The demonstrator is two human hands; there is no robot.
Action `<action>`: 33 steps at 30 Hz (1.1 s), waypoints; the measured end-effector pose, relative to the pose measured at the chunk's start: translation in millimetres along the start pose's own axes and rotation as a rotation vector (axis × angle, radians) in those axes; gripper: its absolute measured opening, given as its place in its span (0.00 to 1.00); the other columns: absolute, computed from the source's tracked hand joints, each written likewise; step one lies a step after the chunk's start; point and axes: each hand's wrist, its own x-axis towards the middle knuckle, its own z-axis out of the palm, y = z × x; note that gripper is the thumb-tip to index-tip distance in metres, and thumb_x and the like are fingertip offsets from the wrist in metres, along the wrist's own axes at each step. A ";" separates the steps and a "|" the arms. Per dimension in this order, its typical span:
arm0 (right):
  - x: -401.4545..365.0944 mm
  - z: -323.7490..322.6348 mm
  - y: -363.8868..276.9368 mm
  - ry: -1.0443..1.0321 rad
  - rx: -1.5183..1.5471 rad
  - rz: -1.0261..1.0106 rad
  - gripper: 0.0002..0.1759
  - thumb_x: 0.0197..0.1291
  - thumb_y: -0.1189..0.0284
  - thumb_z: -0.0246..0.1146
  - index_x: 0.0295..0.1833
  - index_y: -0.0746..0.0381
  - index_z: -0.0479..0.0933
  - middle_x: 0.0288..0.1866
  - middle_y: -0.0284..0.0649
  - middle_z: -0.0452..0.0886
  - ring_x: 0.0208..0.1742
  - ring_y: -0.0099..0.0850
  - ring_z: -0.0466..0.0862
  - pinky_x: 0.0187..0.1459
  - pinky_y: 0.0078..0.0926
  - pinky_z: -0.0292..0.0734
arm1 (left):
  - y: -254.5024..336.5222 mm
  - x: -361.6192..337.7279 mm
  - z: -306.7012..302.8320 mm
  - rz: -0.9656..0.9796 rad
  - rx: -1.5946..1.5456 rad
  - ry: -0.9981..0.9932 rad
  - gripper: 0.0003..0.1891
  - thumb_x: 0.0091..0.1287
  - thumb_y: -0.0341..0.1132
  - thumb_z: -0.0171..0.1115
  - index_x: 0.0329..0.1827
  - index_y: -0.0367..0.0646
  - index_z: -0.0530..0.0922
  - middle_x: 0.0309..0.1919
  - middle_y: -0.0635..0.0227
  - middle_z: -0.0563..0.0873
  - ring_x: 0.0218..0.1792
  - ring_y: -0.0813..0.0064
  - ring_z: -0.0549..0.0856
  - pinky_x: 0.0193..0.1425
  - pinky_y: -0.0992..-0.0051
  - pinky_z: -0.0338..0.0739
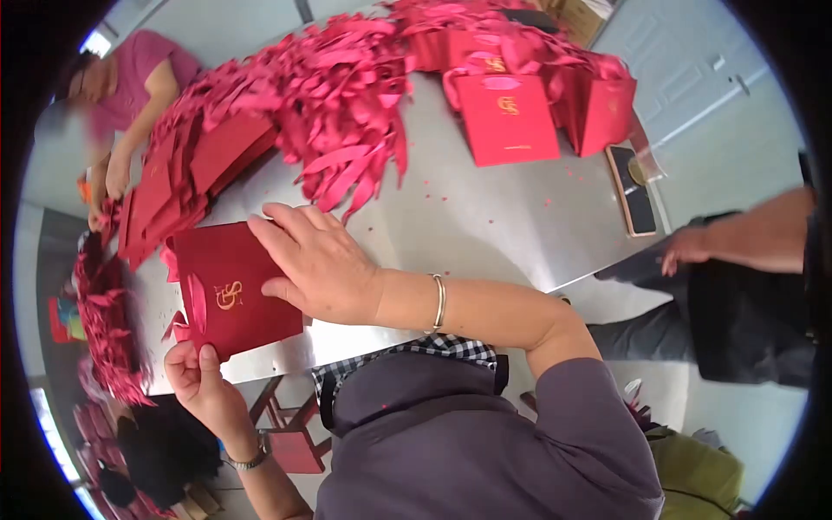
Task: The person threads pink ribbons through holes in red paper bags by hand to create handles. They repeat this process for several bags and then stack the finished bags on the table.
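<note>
A red paper gift bag (251, 316) with a gold monogram lies turned sideways at the near left of the metal table. A ribbon handle (198, 303) runs along its left end. My left hand (204, 381) is closed, thumb against fingers, at the bag's lower-left corner; a short ribbon end sticks up beside the fingertips. Across the right part of the bag rests my right hand (325, 269), fingers stretched out toward its far edge and thumb apart on its face. Just beyond is a stack of flat red bags (173, 182).
Red ribbons (334, 95) are heaped across the back of the metal table (451, 225). Several finished-looking bags (511, 121) stand at the back right, near a phone (633, 191). A co-worker (143, 87) works at the far left; another person's arm (754, 234) is at the right.
</note>
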 end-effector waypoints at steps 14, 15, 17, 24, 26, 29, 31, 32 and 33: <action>-76.0 -240.5 122.9 0.538 -0.076 0.593 0.15 0.57 0.75 0.70 0.49 0.65 0.77 0.40 0.43 0.80 0.36 0.31 0.79 0.38 0.28 0.78 | 33.8 49.9 323.0 0.168 -0.223 -0.644 0.21 0.66 0.25 0.62 0.62 0.32 0.72 0.54 0.58 0.83 0.52 0.72 0.83 0.61 0.75 0.74; -78.6 -241.0 139.1 0.576 -0.152 0.612 0.13 0.56 0.75 0.69 0.46 0.66 0.77 0.41 0.47 0.80 0.37 0.39 0.80 0.38 0.35 0.77 | 13.6 52.5 341.3 0.142 -0.065 -0.554 0.24 0.66 0.30 0.64 0.63 0.31 0.70 0.54 0.54 0.83 0.52 0.69 0.83 0.60 0.73 0.75; -88.7 -235.1 160.5 0.470 -0.508 0.559 0.12 0.55 0.75 0.69 0.43 0.67 0.76 0.42 0.52 0.79 0.39 0.48 0.79 0.42 0.44 0.77 | -34.7 51.7 358.1 -0.051 0.235 -0.524 0.36 0.62 0.42 0.69 0.67 0.27 0.66 0.54 0.43 0.81 0.50 0.58 0.84 0.58 0.68 0.76; -88.7 -238.0 166.9 0.299 -0.359 0.896 0.18 0.58 0.69 0.67 0.50 0.66 0.74 0.47 0.54 0.80 0.46 0.54 0.81 0.47 0.47 0.77 | -30.4 28.6 373.5 -0.254 0.288 -0.685 0.16 0.58 0.30 0.66 0.48 0.33 0.79 0.38 0.53 0.86 0.39 0.58 0.86 0.46 0.65 0.79; -82.9 -238.6 170.2 0.349 -0.358 0.796 0.18 0.57 0.72 0.67 0.52 0.66 0.74 0.47 0.54 0.80 0.46 0.52 0.81 0.47 0.46 0.77 | -37.7 29.4 381.0 -0.191 0.236 -0.618 0.16 0.58 0.28 0.66 0.48 0.34 0.79 0.37 0.54 0.86 0.37 0.60 0.86 0.45 0.66 0.79; -69.8 -234.9 180.3 0.435 -0.363 0.641 0.23 0.57 0.78 0.65 0.59 0.70 0.71 0.50 0.56 0.79 0.49 0.49 0.80 0.48 0.42 0.78 | -32.0 41.2 393.8 -0.094 0.186 -0.493 0.15 0.58 0.25 0.65 0.49 0.34 0.79 0.35 0.56 0.86 0.35 0.63 0.86 0.44 0.67 0.79; -60.3 -225.4 192.2 0.473 -0.269 0.596 0.32 0.60 0.78 0.64 0.69 0.69 0.64 0.58 0.54 0.75 0.52 0.39 0.80 0.51 0.32 0.79 | -40.0 51.8 406.9 -0.043 0.192 -0.469 0.17 0.58 0.24 0.66 0.51 0.35 0.78 0.37 0.55 0.85 0.36 0.62 0.85 0.43 0.67 0.80; -56.5 -221.2 188.5 0.449 -0.184 0.681 0.41 0.58 0.80 0.64 0.75 0.69 0.54 0.70 0.60 0.63 0.66 0.49 0.73 0.62 0.37 0.74 | -57.2 53.5 414.7 0.004 0.204 -0.466 0.19 0.58 0.23 0.66 0.54 0.35 0.77 0.40 0.53 0.84 0.39 0.61 0.85 0.44 0.67 0.80; -58.0 -219.6 187.1 0.444 -0.178 0.679 0.41 0.58 0.80 0.64 0.75 0.69 0.54 0.70 0.60 0.63 0.66 0.49 0.73 0.62 0.37 0.74 | -66.2 54.8 419.1 0.051 0.217 -0.460 0.21 0.57 0.23 0.66 0.56 0.35 0.76 0.42 0.52 0.83 0.41 0.60 0.84 0.46 0.66 0.79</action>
